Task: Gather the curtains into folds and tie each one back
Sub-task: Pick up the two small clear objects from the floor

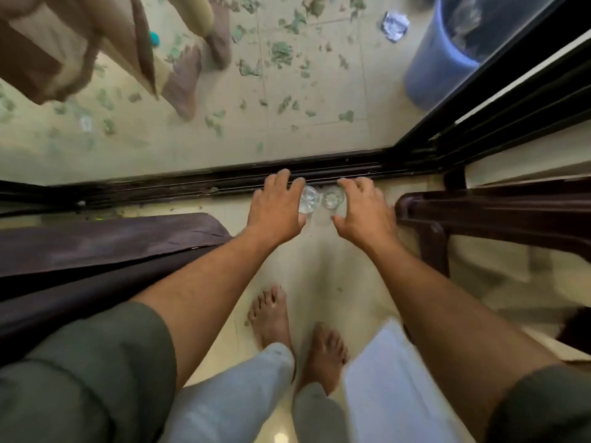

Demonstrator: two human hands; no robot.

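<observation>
two clear glass tumblers (pixel 321 199) stand side by side on the cream tiled floor (pixel 326 266), just beside a dark sliding-door track (pixel 192 183). a blue bucket (pixel 435 65) sits beyond the glass, and a dark wooden chair (pixel 479 215) stands at the right.
</observation>
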